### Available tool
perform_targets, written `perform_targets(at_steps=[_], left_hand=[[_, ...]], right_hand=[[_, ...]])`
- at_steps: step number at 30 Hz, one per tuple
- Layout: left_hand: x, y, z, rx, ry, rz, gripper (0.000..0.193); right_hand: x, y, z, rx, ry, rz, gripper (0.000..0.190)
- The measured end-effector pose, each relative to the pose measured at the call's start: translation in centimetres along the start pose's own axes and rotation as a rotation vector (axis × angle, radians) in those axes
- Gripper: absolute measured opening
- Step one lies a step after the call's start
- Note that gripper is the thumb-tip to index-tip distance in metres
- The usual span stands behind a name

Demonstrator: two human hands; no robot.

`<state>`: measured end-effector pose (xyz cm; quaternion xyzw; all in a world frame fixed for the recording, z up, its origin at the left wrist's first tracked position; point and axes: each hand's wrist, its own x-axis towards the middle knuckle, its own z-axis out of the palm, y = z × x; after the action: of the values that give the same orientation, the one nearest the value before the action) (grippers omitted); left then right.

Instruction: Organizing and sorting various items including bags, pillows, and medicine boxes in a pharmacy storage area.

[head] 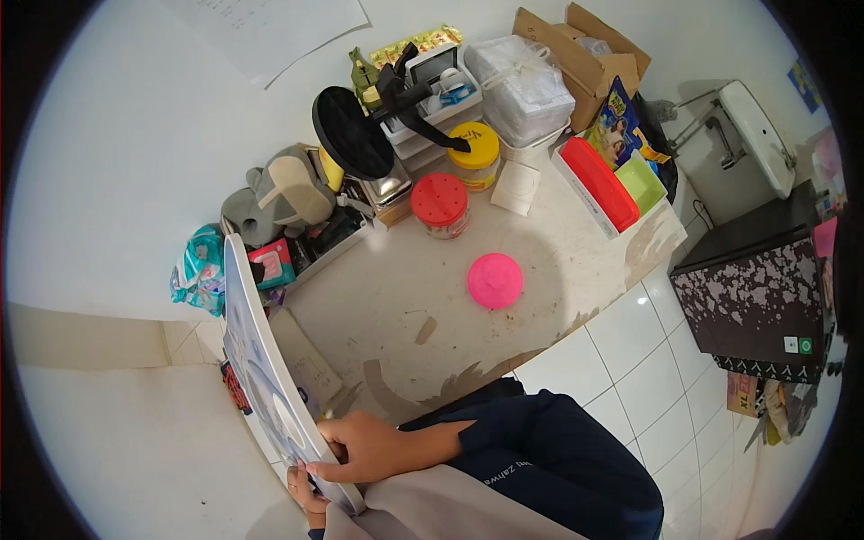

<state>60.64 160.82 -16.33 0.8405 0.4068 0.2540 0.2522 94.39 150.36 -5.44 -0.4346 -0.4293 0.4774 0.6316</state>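
Note:
A flat board with a white rim and a bluish printed face [270, 385] stands on edge at the left, tilted. My right hand [368, 445] grips its near edge, with the fingers partly hidden behind the rim. Lower down, my left hand [304, 487] is at the printed side, its fingertips close to my right thumb; whether it grips the board I cannot tell. On the worn table [405, 290] lies a round pink lid [495, 281]. Behind it stand a red-lidded jar [440, 202] and a yellow-lidded jar [474, 152].
Along the wall are a grey plush toy [290, 189], a pack of wipes [273, 263], white drawers [439, 115], a wrapped white bundle [523, 88] and a cardboard box [594, 67]. A tray with red and green containers [601, 185] sits near the table's right end, beyond which is a sink [759, 138].

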Motion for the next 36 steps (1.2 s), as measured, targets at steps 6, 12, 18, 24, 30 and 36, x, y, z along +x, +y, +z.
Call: perform_targets(at_steps=[6, 12, 18, 24, 30, 36], left_hand=[[-0.2, -0.5, -0.8, 0.193, 0.008, 0.284, 0.063], [-1.0, -0.7, -1.9, 0.373, 0.027, 0.356, 0.065], [-1.3, -1.5, -1.9, 0.394, 0.025, 0.304, 0.067], [-5.2, -10.8, -0.3, 0.338, 0.243, 0.314, 0.068], [1.5, 3.4, 2.6, 0.285, -0.110, 0.348, 0.079], [2.8, 5.5, 8.8, 0.302, -0.285, 0.427, 0.085]], right_hand=[[0.3, 1.1, 1.0, 0.016, -0.068, -0.015, 0.037], [0.6, 0.7, 1.4, 0.084, -0.172, -0.005, 0.039], [0.4, 0.5, 1.5, 0.123, -0.119, -0.042, 0.045], [0.2, 0.8, 1.4, 0.129, -0.121, -0.049, 0.042], [-1.3, 3.0, -2.3, 0.009, 0.046, 0.125, 0.030], [-4.6, 11.9, -6.2, 0.209, 0.381, 0.270, 0.016]])
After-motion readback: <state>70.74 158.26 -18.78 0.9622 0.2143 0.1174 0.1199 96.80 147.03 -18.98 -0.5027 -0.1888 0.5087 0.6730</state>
